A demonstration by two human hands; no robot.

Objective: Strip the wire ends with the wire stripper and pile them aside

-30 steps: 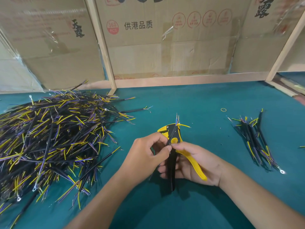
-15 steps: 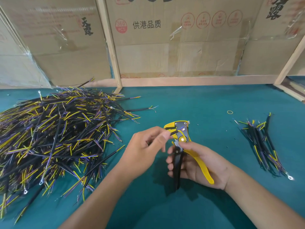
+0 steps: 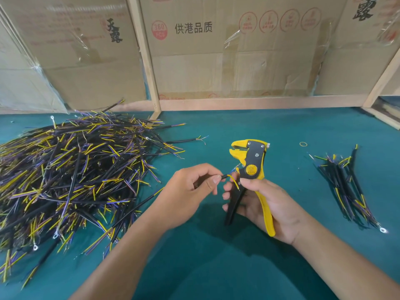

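left hand (image 3: 190, 191) at centre of frame, pinching a short black wire (image 3: 226, 176) by its end. right hand (image 3: 270, 204) just right of it, wrapped round the handles of the yellow-and-black wire stripper (image 3: 252, 165), head upward, above the green counter (image 3: 259, 131). big wire heap (image 3: 71, 169) at left. small stripped pile (image 3: 346, 185) at right edge.
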